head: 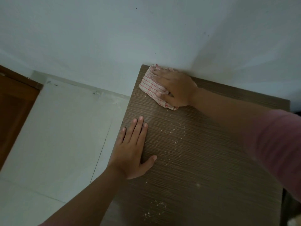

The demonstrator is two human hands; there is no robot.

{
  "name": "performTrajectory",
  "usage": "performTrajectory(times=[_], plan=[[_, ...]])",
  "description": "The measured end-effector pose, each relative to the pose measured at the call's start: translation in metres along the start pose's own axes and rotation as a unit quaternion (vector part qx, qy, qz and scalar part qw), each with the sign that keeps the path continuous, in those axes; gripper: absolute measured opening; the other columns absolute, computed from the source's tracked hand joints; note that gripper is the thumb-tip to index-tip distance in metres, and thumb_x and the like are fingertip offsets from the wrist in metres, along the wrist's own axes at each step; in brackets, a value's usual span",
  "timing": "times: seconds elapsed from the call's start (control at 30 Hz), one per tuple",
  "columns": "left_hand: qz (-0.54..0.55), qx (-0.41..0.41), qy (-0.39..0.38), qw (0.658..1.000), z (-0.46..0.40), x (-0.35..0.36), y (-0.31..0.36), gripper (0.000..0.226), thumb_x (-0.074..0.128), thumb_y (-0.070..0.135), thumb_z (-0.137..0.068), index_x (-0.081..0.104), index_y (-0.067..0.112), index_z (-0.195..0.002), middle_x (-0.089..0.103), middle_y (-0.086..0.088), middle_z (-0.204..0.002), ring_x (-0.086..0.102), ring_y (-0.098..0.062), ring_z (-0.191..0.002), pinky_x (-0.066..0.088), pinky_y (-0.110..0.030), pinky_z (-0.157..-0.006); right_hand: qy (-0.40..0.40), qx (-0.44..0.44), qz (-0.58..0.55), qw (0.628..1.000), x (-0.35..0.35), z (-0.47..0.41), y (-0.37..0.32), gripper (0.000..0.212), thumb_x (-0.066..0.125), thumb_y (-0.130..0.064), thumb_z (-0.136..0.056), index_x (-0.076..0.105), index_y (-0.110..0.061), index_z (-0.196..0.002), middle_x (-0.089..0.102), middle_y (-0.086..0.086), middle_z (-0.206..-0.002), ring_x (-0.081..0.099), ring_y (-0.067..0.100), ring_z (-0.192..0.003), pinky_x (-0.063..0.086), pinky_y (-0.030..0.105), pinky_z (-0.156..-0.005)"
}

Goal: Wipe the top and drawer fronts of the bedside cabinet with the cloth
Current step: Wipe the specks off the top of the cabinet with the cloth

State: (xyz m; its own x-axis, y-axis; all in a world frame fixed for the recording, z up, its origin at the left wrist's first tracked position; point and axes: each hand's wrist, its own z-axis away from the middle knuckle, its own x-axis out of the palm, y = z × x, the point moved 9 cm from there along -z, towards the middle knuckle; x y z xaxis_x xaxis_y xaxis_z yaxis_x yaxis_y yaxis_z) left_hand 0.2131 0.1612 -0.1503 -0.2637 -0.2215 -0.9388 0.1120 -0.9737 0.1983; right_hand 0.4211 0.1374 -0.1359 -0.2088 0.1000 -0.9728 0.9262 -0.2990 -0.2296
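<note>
- the step in hand is, i judge, the wiping of the top; the cabinet top (203, 160) is seen from above, and the drawer fronts are not in view.
- the right hand (176, 88) lies on the cloth (149, 82) with the fingers spread almost straight; it presses the cloth flat on the wood and the thumb lies against the near edge of the cloth. it does not clench it.
- the cloth, white with red lines, is at the far left corner of the top, touching the wall (146, 30).
- the left hand (133, 147) rests flat and released on the top beside its left edge, holding nothing; it seems to steady the body or the cabinet.
- white crumbs (172, 139) are scattered in a line on the wood between the two hands and further toward the near edge, so most of the top looks not yet cleaned.
- the next move calls, i think, for pulling the cloth from the corner toward the near edge over the crumbs, with even pressure.
- the left hand lies just beside the crumbs and may need to lift.
- crumbs pushed over the left edge would fall on the pale floor (57, 128).
</note>
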Motion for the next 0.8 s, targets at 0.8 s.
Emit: performTrajectory(times=[0.8], plan=[[0.064, 0.043, 0.057, 0.995, 0.115, 0.026, -0.017, 0.080, 0.043, 0.054, -0.087, 0.017, 0.006, -0.146, 0.010, -0.011, -0.156, 0.006, -0.023, -0.145, 0.013, -0.040, -0.117, -0.042, -0.036, 0.018, 0.998, 0.020, 0.016, -0.064, 0.073, 0.031, -0.055, -0.087, 0.027, -0.013, -0.147, 0.022, 0.010, -0.154, 0.017, 0.025, -0.144, 0.010, 0.046, -0.113]])
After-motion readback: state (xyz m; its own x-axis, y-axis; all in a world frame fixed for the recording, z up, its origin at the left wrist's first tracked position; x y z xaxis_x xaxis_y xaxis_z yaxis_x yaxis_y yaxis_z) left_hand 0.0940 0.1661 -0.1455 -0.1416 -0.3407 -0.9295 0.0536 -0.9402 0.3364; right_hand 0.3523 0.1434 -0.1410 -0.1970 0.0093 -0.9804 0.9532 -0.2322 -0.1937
